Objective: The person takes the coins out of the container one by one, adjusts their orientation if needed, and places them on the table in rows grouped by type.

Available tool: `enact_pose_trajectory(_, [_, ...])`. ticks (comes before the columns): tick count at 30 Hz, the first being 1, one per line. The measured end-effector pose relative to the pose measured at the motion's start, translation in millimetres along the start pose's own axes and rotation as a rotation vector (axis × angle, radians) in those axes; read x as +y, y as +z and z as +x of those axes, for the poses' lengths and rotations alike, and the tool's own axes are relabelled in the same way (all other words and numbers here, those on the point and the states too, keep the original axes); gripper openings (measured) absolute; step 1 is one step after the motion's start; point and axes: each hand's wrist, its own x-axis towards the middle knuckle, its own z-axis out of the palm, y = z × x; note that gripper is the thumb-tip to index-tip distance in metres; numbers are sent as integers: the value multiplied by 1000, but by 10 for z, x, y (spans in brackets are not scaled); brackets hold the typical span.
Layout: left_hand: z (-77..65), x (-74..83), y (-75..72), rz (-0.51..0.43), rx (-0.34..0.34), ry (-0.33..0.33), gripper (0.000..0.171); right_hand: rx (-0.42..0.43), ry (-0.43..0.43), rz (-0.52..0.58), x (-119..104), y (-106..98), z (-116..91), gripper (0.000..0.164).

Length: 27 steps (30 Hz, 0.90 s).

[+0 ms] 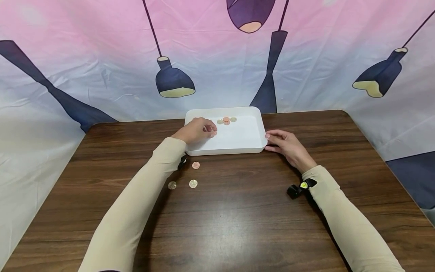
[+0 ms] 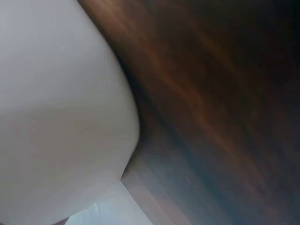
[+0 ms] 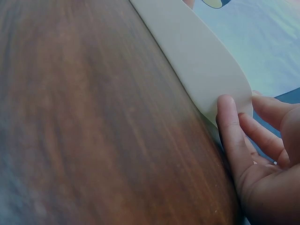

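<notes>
Near the back edge of the table stands a shallow white tray (image 1: 242, 141). My left hand (image 1: 197, 131) reaches over its left side, thumb and fingertips pinching a copper-coloured coin (image 1: 213, 133) low over the tray floor. Behind those fingertips lie several copper and pale gold coins (image 1: 226, 120), some overlapping. At the tray's front right corner, my right hand (image 1: 287, 145) holds the wall between thumb and fingers. The right wrist view shows the thumb (image 3: 228, 117) flat against the white wall. Tray wall (image 2: 61, 93) fills much of the left wrist view; the left hand is almost wholly hidden there.
On the dark wooden table (image 1: 231, 211), a copper coin (image 1: 195, 165) and two pale gold coins, one at the left (image 1: 172, 185) and one beside it (image 1: 193, 184), lie in front of the tray near my left forearm. A lamp-printed cloth (image 1: 217, 75) hangs right behind the table.
</notes>
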Motion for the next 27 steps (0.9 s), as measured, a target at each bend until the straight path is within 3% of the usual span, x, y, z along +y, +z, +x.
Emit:
enact_pose_trajectory(6, [-14, -16, 8, 0, 11, -3, 9, -5, 3, 0, 13, 9, 10, 44])
enact_pose_trajectory(15, [-63, 63, -57, 185, -49, 33, 31, 4, 7, -17, -15, -9, -11, 47])
enact_pose_trajectory(22, [-104, 81, -99, 194, -56, 130, 18, -10, -3, 0, -33, -5, -20, 49])
enact_pose_trajectory(27, [-150, 87, -119, 227, -45, 104, 12, -9, -2, 6, -17, 0, -20, 49])
